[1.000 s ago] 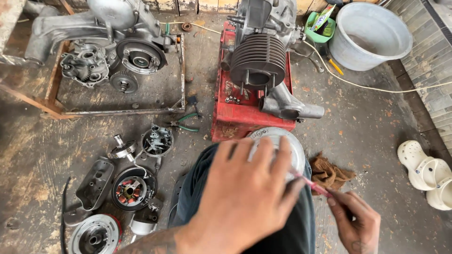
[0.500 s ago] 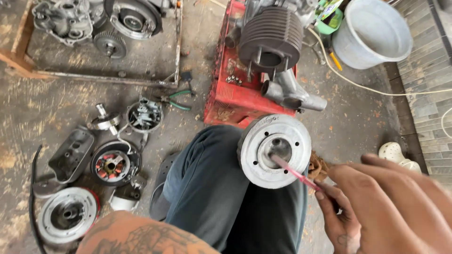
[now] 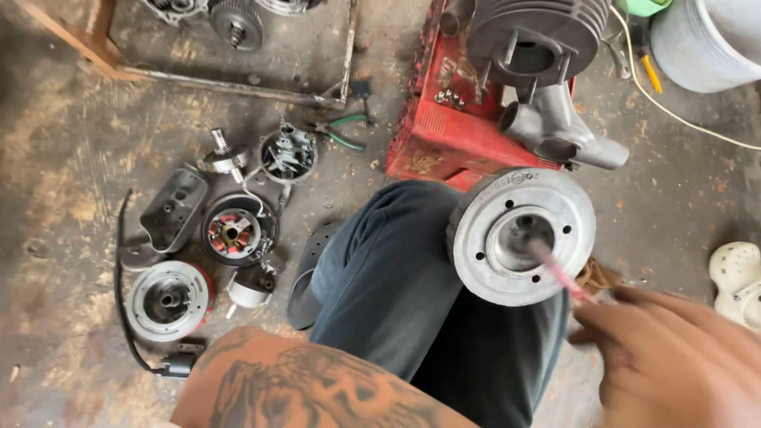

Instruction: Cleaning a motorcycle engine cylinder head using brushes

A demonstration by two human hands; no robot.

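Head view: right hand [image 3: 682, 357] is pinching a pink tool [image 3: 555, 271], poking the grey flywheel [image 3: 521, 235] at centre right; left hand's grip is hiding below the frame.

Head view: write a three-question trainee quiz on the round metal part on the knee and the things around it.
1. True or false: the round grey flywheel rests on the person's knee.
2. What does the right hand hold into the flywheel's centre hole? A) a thin pink-red tool B) green-handled pliers C) a hammer
3. Fill in: behind the flywheel, the finned cylinder sits on a ____ stand.

Key: 1 true. 2 A. 3 red. The left hand is out of frame; only the tattooed left forearm shows.
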